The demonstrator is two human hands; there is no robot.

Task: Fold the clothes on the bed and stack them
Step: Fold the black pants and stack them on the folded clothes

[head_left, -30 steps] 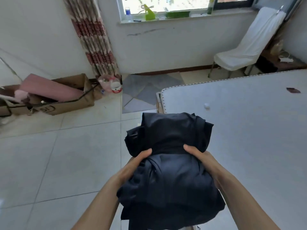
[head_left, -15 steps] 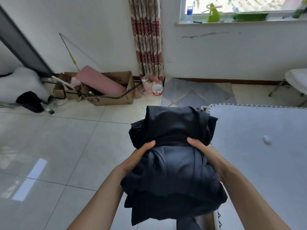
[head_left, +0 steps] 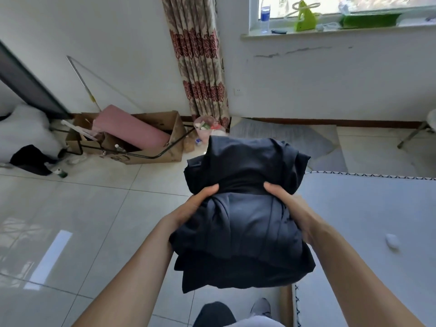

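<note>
Bundle of dark folded clothes (head_left: 245,208) held in the air over floor (head_left: 94,220), just left of bed (head_left: 368,220) corner. Clamped between left hand (head_left: 192,206) and right hand (head_left: 289,208); thumbs pressed on top, remaining fingers hidden under fabric.

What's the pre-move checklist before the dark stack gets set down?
1. Left hand grips the stack of dark clothes from its side: ok.
2. Right hand grips the opposite side: ok.
3. Stack tidy: not ok, bottom layers sag and splay unevenly.
4. Stack over the bed: not ok, it hangs mostly over the floor tiles, beside the mattress edge.
5. Landing spot free: ok nearby, but a small white object lies further right.
6. Fingers under the stack: cannot tell, hidden by fabric.
</note>
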